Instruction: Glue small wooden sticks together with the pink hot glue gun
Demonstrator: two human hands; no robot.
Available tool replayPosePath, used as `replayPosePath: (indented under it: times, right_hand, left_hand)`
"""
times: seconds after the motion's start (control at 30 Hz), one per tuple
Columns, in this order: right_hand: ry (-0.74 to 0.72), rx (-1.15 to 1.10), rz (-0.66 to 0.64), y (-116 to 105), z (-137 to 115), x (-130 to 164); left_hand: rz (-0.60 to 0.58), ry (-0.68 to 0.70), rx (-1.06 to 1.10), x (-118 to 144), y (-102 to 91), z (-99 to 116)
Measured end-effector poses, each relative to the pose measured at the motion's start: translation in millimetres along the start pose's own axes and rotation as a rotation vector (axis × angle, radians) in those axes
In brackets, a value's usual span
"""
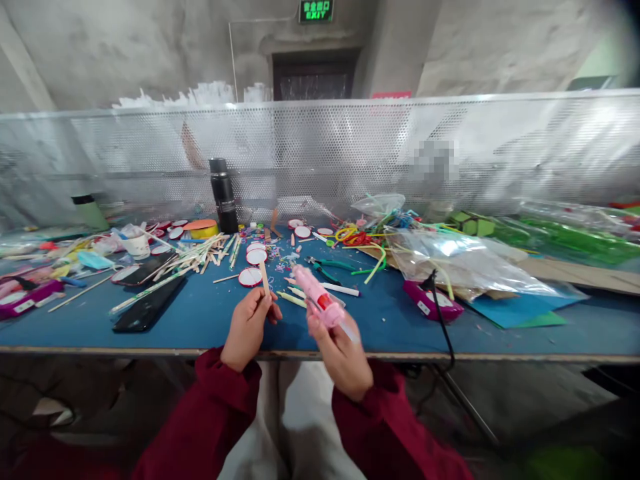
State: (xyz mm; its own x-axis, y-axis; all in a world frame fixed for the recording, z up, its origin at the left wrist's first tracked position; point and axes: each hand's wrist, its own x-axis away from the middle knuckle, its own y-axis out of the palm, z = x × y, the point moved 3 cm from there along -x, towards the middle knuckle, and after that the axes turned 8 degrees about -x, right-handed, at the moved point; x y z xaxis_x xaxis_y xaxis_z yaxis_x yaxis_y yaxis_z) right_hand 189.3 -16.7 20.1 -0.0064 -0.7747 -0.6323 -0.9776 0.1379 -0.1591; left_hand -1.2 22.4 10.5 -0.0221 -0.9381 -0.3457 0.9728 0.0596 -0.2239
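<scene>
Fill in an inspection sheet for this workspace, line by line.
Surface: blue tabletop, crowded towards the back and both sides.
Job's things: flat pale wooden stick; pink cylindrical tool.
Clutter: pile of thin pale wooden sticks, green-handled metal pliers, large clear plastic bag.
Hands: left hand pinches the flat stick; right hand grips the tool.
Cables: black cable crosses the purple box and hangs over the front edge.
Surroundings: grey perforated metal screen; lit green exit sign.

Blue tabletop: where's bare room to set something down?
Mainly between the right hand and purple box at right; also between the flat black device and left hand. Crowded: behind the hands, red-rimmed discs, sticks; right rear, plastic bag.
</scene>
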Motion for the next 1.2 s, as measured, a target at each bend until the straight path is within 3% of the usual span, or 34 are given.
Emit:
replayPosePath:
  times: [0.1,0.17,0.27,0.43,0.57,0.73,0.87,1.03,1.2]
  right_hand:
    - [-0.095,0.540,-0.075,-40,-1,-32]
    - [0.017,0.855,-0.090,-61,7,-50]
    - [0.200,1.058,-0.182,-70,22,-63]
    - [0.287,1.107,-0.349,-58,37,-62]
    - [0.261,1.091,-0.406,-63,36,-63]
    - [0.083,1.086,-0.348,-82,8,-78]
    - [-0.048,1.055,-0.317,-85,-20,-99]
    - [-0.088,0.988,-0.394,-68,-28,-129]
    - [-0.007,0.983,-0.552,-47,-21,-157]
  left_hand:
    - [0.014,-0.021,-0.011,-1,0.0,-1]
    - [0.013,-0.033,-0.037,-2,0.3,-2]
    - [0.009,-0.068,-0.032,-3,0.6,-4]
    - [0.037,-0.141,0.087,-2,-0.7,-5]
    - [0.032,-0.168,0.089,-2,-1.4,-3]
    - [-0.009,-0.211,0.076,-3,-1.3,-4]
    - [0.001,-0.234,0.077,-3,-3.1,-2]
    - [0.003,-0.280,0.156,-1,-4.4,0]
    - [-0.003,-0.316,0.243,0,-4.0,-2]
